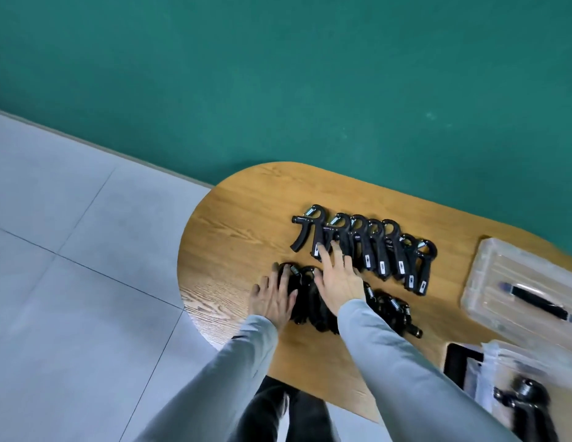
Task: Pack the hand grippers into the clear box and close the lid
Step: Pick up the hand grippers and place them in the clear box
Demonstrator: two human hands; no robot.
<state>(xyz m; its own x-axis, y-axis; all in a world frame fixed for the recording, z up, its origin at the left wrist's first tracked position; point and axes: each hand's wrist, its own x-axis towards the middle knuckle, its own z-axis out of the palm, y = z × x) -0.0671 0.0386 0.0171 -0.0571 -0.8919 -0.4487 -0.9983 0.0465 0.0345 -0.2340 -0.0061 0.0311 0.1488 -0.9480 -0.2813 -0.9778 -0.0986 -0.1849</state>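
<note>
Reaching over the near row of hand grippers (pixel 342 309), your left hand (pixel 273 299) lies flat with fingers together on its end, while your right hand (pixel 337 280) spreads open above it. Beyond sits the far row (pixel 374 250). The clear box (pixel 514 368) and its lid (pixel 517 283) wait rightward. Scooping many at once risks springs snagging and grippers scattering.
</note>
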